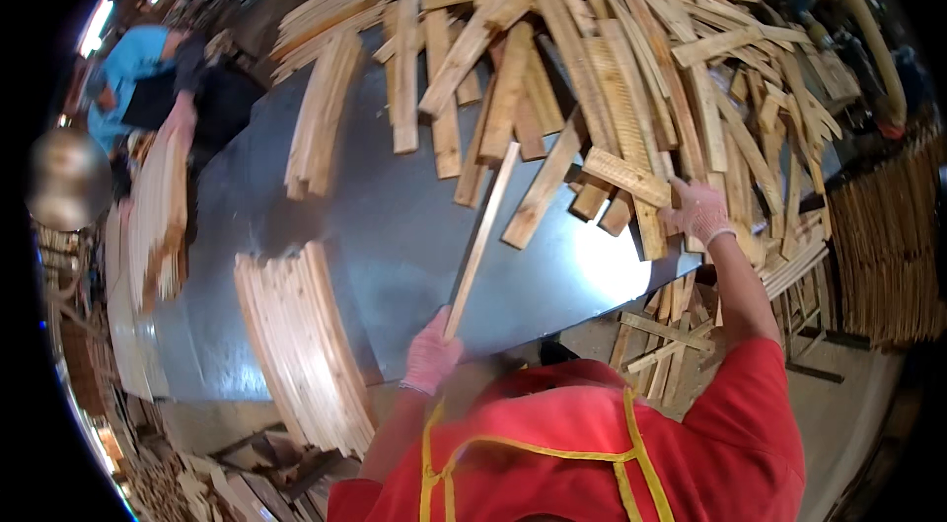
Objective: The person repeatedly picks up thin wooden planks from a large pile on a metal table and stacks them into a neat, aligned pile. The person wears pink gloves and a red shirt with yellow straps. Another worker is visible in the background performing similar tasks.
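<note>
At the far left edge of the desk, a co-worker in a blue top bends over an upright stack of thin boards. Nearer you, a neat stack of pale slats lies along the desk's near edge, leaning out over it. Further back on the grey metal surface, a small bundle of slats lies on its own, lengthwise toward the far edge.

Your left hand, in a pink glove, sits at the near edge of the desk and is closed around the near end of a long thin slat. That slat runs away from you across the bare middle of the desk, its far end touching the front of the big loose heap of wood pieces that covers the far right part of the desk.

Your right hand, also gloved, reaches to the heap's near right side. Its fingers lie on a short pale board at the front of the heap; you cannot tell whether it is gripped or only touched. Past the desk's right edge, more slats lie scattered on the floor, and a rack of stacked strips stands beyond.
</note>
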Demonstrator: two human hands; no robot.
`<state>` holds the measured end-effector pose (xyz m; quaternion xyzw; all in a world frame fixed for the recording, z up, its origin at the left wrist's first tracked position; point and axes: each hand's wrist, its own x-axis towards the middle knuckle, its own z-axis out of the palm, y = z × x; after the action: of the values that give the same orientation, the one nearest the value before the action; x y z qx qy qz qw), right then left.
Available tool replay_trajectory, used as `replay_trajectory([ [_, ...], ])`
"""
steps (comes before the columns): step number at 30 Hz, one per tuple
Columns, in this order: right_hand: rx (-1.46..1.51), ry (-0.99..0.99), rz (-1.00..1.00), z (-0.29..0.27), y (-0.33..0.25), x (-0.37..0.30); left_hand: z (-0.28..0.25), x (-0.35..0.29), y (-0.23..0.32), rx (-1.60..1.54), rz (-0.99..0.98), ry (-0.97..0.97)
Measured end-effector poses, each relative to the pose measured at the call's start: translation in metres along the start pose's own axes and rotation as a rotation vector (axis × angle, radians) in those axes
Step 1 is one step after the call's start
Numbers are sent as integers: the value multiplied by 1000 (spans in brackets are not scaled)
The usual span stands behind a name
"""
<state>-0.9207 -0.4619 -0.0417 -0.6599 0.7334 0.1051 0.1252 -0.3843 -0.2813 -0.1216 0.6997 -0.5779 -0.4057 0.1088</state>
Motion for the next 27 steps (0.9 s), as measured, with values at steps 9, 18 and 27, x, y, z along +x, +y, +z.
replay_trajectory([
  [9,1156,-353,-147,88,-240,-71,-25,-124,-71,406,20,474],
  [18,1508,-687,56,148,-454,-126,-57,-166,-132,537,-177,557],
  [27,1037,-614,-499,119,-479,-162,-57,-137,-135,560,-162,497],
])
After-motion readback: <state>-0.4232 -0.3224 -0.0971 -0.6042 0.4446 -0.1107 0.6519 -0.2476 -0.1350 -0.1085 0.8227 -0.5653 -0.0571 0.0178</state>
